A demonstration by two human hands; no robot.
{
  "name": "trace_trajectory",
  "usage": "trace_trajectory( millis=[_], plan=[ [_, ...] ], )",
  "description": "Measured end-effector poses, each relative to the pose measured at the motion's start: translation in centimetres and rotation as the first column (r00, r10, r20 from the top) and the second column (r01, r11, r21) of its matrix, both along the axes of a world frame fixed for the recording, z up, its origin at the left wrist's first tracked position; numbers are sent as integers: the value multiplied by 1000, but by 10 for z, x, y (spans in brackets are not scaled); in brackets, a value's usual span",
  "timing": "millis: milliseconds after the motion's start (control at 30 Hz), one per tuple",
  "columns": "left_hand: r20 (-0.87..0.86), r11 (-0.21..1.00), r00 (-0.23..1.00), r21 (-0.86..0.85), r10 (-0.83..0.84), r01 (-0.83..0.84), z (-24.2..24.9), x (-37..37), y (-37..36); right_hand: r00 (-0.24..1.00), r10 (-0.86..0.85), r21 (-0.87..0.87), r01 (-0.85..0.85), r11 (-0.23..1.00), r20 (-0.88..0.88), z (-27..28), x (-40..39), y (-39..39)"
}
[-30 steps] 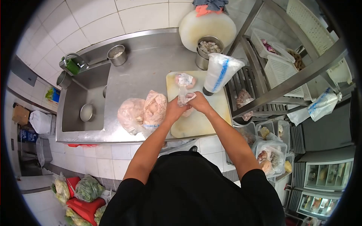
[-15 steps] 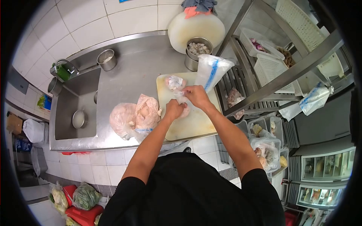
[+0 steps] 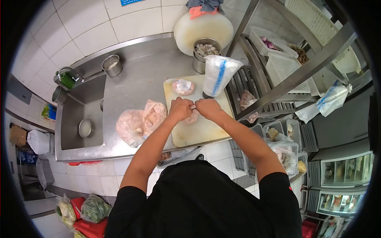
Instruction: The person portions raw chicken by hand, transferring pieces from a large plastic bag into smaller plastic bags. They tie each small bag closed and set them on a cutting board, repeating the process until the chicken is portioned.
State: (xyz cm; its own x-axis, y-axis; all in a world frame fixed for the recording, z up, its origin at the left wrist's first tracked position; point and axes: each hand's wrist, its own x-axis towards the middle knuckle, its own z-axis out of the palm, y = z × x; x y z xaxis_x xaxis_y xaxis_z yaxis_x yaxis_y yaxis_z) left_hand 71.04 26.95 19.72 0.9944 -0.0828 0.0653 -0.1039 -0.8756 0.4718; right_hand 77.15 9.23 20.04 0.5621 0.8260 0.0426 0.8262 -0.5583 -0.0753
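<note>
My left hand (image 3: 181, 109) and my right hand (image 3: 209, 108) are close together over the white cutting board (image 3: 190, 133), both closed on the twisted plastic at the top of a small bag of pale pink meat (image 3: 191, 117). A second small bag of meat (image 3: 183, 87) lies behind them on the board. To the left, large clear bags of pink meat (image 3: 131, 125) rest on the steel counter. A roll of clear bags with a blue stripe (image 3: 218, 77) stands upright at the board's back right.
A sink (image 3: 81, 115) is at the left, with a metal pot (image 3: 112, 65) behind it. Stacked pots (image 3: 206, 49) stand before a round board (image 3: 203, 27). A steel rack (image 3: 295, 81) with baskets rises at the right, with tubs (image 3: 287, 152) below it.
Both hands have come level, gripping the neck of the nearer bag. The farther bag now lies apart from them, uncovered. The view has shifted slightly.
</note>
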Motion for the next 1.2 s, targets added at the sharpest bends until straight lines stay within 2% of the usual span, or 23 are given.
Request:
trace_trajectory(
  millis=[33, 100, 333, 433, 633, 667, 700, 733, 767, 800, 833, 900, 933, 967, 1000, 1033, 1067, 1100, 1133, 1200],
  plan=[
    [0, 1000, 1000, 8, 0, 0, 9, -1, 4, 1000, 0, 8, 0, 1000, 0, 5, -4, -7],
    [-157, 995, 987, -101, -29, 13, 27, 2, 9, 999, 30, 50, -32, 998, 39, 13, -9, -20],
    [-108, 984, 978, 6, -177, 179, 51, -4, 24, 996, 84, 193, -85, 978, 11, 10, -17, -32],
    [-131, 977, 968, -50, -214, 209, 60, -11, 24, 994, 104, 288, -95, 953, -18, 8, -23, -38],
    [-304, 977, 930, -116, -209, 182, 93, -7, 16, 996, 58, 513, -87, 854, 72, -2, -22, -40],
    [-365, 928, 901, -360, -235, 96, 90, -2, 18, 999, 20, 565, -39, 824, 40, -4, -20, -36],
    [-414, 820, 868, -572, -273, -15, 93, 1, 17, 1000, -16, 612, 9, 790, 6, -4, -19, -32],
    [-421, 827, 867, -563, -267, -19, 93, 0, 13, 1000, -15, 622, 11, 783, 2, -4, -17, -28],
    [-473, 593, 857, -756, -205, -275, 92, -1, 5, 991, 60, 750, 51, 659, -121, -5, -16, -23],
    [-537, 266, 828, -831, -162, -488, 92, -2, -1, 962, 155, 848, 117, 517, -227, -5, -17, -17],
    [-546, 277, 823, -824, -159, -493, 85, 1, -3, 960, 154, 853, 126, 507, -233, -52, -10, 5],
    [-557, 17, 827, -830, -76, -557, 66, 11, -5, 986, -138, 871, -15, 492, 95, -149, 0, 32],
    [-617, -36, 785, -784, -53, -619, 69, 9, -7, 986, -139, 872, -15, 490, 95, -147, -14, 52],
    [-619, -35, 784, -784, -50, -620, 63, 9, -5, 955, -133, 934, 288, 213, -264, -138, -38, 81],
    [-618, -61, 786, -784, -9, -617, 51, 9, 2, 814, -21, 813, 579, -60, -581, -127, -55, 95],
    [-616, -90, 787, -786, 33, -612, 41, 9, 8, 813, -17, 812, 581, -60, -583, -107, -65, 92],
    [-618, -92, 785, -785, 38, -613, 37, 6, 12, 549, 446, 563, 818, -115, -707, -77, -75, 85],
    [-621, -124, 781, -782, 62, -611, 33, 3, 14, 160, 804, 266, 964, -3, -573, -65, -81, 83],
    [-623, -156, 778, -779, 85, -607, 30, 2, 16, 156, 803, 265, 964, 3, -575, -71, -80, 86],
    [-622, -192, 774, -779, 117, -597, 23, 1, 17, 22, 790, 202, 971, 130, -613, -76, -77, 94]
  ],
)
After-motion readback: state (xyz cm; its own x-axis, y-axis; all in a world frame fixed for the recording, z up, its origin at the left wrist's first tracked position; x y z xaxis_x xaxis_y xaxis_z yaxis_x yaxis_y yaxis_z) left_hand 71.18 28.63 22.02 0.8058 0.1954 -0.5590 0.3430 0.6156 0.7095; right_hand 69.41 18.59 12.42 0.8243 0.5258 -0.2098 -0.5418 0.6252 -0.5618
